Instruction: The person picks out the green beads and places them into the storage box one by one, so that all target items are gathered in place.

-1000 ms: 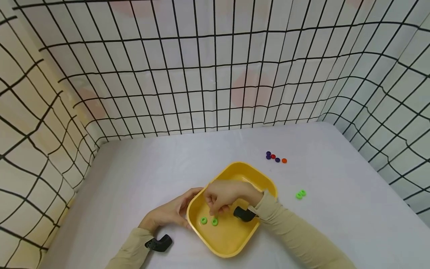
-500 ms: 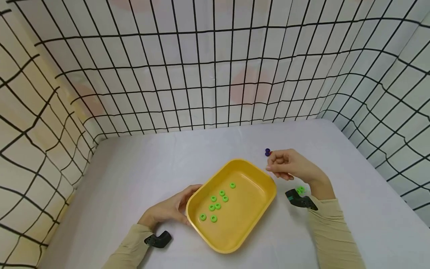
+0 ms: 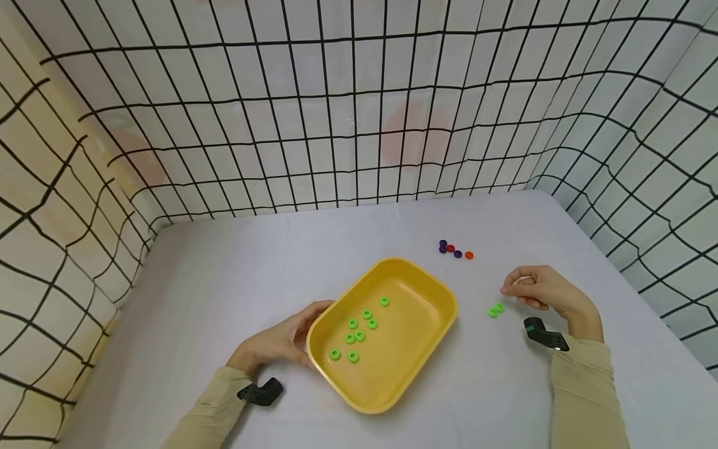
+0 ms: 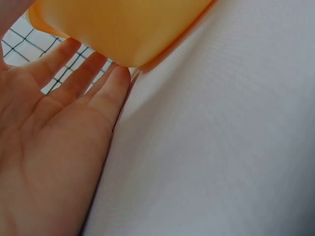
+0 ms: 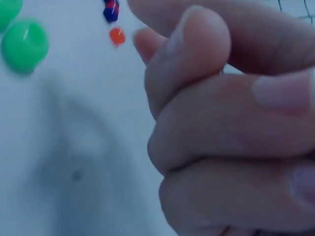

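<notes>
A yellow tray (image 3: 417,330) lies angled on the white table, with several green ring-shaped beads (image 3: 359,337) scattered in its left half. My left hand (image 3: 283,340) is at the tray's left corner. In the left wrist view its nearly straight fingers (image 4: 110,88) touch the tray's outer wall (image 4: 133,29). To the right of the tray, my right hand (image 3: 546,292) is above the table with loosely bent fingers. Nothing shows between them. Two more green beads (image 3: 496,310) sit just below and left of its fingertips; the right wrist view shows a green bead (image 5: 25,45) large and blurred.
Behind the tray's right side lie a small cluster of purple beads (image 3: 443,249), one red bead (image 3: 451,248) and one orange bead (image 3: 469,255). Black wire mesh (image 3: 353,112) in front of white cloth encloses the table at the back and both sides.
My right hand has left the tray's interior and moved right, passing near the purple and red beads, to the two green beads on the table. The left hand has stayed at the tray.
</notes>
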`<action>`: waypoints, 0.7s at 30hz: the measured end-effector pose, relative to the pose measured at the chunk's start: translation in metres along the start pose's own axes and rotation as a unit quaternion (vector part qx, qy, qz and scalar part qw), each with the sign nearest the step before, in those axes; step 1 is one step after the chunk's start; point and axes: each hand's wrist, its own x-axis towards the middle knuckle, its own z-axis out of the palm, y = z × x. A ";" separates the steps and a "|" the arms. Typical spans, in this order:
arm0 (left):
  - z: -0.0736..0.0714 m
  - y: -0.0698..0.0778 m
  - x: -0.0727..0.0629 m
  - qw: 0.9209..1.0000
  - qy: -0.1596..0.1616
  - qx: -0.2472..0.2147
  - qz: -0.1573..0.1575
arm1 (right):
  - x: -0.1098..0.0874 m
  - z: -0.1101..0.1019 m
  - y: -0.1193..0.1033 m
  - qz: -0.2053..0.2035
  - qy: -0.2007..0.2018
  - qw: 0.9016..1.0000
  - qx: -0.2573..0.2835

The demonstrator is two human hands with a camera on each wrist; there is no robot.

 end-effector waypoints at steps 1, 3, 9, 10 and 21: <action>0.000 0.000 0.000 1.000 0.000 -0.001 0.001 | 0.000 -0.002 0.005 -0.001 -0.007 1.000 0.002; 0.000 0.001 -0.001 1.000 0.001 -0.002 0.001 | 0.001 -0.003 0.014 -0.003 -0.022 1.000 0.009; -0.001 0.000 -0.001 1.000 0.001 0.003 -0.002 | 0.001 -0.002 0.034 -0.023 -0.071 0.996 0.047; -0.002 0.000 -0.001 1.000 0.001 0.005 -0.003 | 0.001 -0.002 0.036 -0.028 -0.079 0.995 0.053; -0.001 0.002 -0.002 1.000 0.012 0.015 -0.014 | 0.006 0.000 0.038 -0.053 -0.098 0.992 0.052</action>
